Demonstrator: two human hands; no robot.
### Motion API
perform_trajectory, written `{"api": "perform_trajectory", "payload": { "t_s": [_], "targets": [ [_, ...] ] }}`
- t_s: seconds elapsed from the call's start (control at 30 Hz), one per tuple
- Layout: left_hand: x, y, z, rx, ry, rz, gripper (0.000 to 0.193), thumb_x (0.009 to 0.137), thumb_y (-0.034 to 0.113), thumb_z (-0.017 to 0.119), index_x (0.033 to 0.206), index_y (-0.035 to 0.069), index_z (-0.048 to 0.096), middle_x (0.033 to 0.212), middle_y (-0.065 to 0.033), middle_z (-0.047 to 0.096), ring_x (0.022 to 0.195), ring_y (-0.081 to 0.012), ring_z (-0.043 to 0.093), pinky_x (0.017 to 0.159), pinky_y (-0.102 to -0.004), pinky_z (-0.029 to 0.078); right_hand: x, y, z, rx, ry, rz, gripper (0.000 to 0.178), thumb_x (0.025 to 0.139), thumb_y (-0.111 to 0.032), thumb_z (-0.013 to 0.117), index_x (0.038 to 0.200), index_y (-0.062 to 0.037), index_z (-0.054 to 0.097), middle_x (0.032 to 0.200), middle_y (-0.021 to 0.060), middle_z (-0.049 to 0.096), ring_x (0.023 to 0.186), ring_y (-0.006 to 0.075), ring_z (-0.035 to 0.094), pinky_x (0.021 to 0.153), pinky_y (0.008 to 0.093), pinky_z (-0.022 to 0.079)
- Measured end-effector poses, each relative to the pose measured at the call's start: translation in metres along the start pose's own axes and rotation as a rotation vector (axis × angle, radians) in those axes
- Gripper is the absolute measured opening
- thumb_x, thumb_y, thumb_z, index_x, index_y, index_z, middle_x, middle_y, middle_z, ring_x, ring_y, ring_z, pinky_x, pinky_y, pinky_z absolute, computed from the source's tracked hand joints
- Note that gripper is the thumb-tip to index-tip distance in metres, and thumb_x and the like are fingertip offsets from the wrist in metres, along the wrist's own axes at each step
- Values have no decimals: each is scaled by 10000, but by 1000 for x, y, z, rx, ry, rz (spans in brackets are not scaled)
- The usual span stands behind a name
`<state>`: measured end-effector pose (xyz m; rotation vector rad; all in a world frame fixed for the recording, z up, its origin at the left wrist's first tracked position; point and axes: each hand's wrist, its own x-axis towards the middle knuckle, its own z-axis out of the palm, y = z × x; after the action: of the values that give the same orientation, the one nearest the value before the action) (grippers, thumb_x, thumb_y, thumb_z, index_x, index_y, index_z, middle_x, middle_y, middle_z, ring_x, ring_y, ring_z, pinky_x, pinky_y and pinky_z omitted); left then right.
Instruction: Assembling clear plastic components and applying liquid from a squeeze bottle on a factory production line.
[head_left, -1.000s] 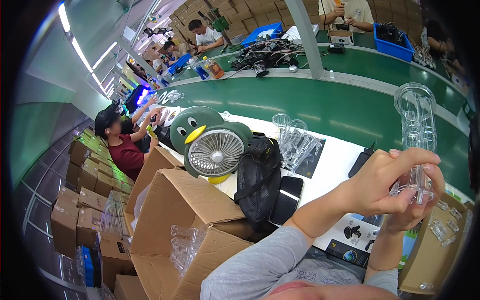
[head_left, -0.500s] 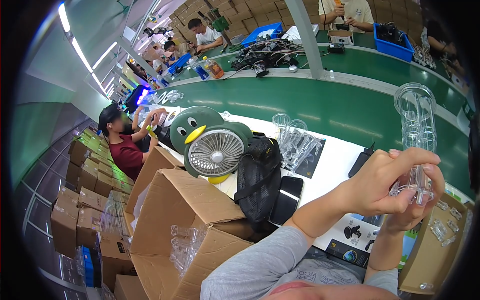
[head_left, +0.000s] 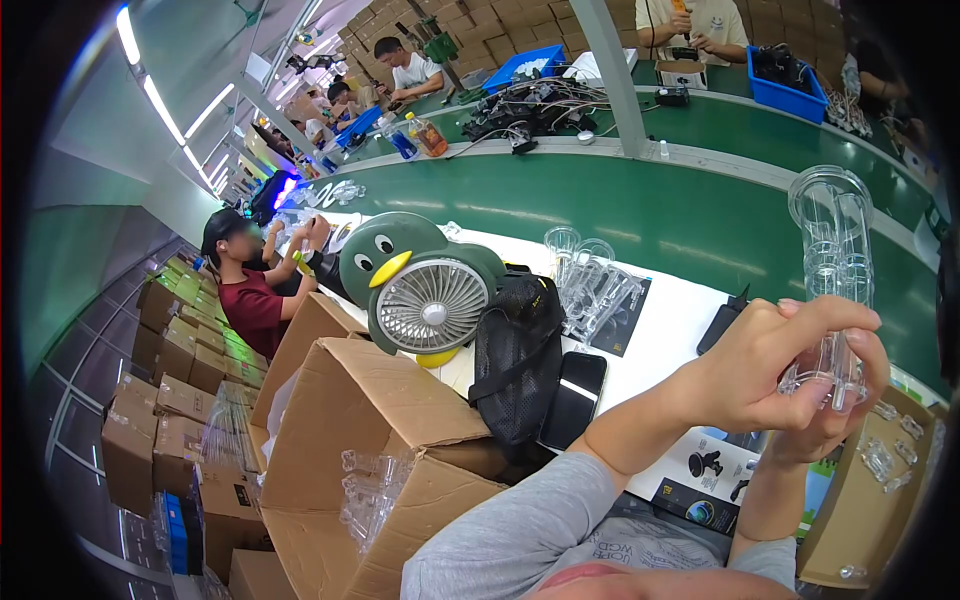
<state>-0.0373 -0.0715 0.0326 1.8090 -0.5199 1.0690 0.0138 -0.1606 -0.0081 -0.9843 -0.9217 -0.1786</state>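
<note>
My left hand (head_left: 760, 375) and right hand (head_left: 830, 410) both clamp base of clear plastic piece (head_left: 832, 270); piece upright, tubes rising above my curled fingers (head_left: 835, 315).

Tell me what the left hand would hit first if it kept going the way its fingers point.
The left hand points right, across the clear plastic piece it already grips. Past that, probably the open cardboard box, though depth is unclear.

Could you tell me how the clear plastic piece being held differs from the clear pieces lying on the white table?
The held clear piece stands upright in the air, gripped by both the left hand and right hand; the table pieces lie tilted in a pile, untouched. The held one is single, the others several. All are transparent plastic.
</note>
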Motion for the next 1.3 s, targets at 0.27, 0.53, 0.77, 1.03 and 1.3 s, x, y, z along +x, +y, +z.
{"api": "perform_trajectory", "payload": {
  "t_s": [0.27,0.53,0.77,1.03,1.3],
  "targets": [
    [-2,-7,2,-9,-4,1,506,688,255,495,1099,-42,495,827,-151,624,659,-250,654,613,-293,520,0,3,-3,-7,-5,-24,483,852,-420,351,1159,-47,367,992,276,539,867,341,594,753,408,505],
    [-1,-4,4,-27,12,7,514,741,324,498,1098,-45,496,822,-147,626,667,-243,657,603,-282,520,0,3,-3,25,-5,-33,490,856,-434,352,1160,-49,368,1002,273,530,868,345,593,756,406,503],
    [0,-3,2,-35,22,11,509,720,293,522,1098,-47,492,802,-142,624,655,-243,655,600,-281,519,-1,5,-2,1,15,-18,493,854,-432,350,1161,-47,369,1000,279,527,869,346,591,760,408,499],
    [-3,-7,-1,-21,-40,-50,492,746,294,506,1102,-46,487,818,-140,625,683,-245,655,624,-287,518,3,3,1,-16,25,2,502,854,-441,347,1163,-47,367,991,279,538,874,342,589,771,408,496],
    [0,-1,0,-27,-22,-41,499,747,302,496,1105,-44,487,825,-144,625,690,-246,656,631,-285,518,11,-9,13,-134,109,-176,493,892,-440,416,1042,30,422,908,186,552,717,236,599,617,314,537]
  ]
}}
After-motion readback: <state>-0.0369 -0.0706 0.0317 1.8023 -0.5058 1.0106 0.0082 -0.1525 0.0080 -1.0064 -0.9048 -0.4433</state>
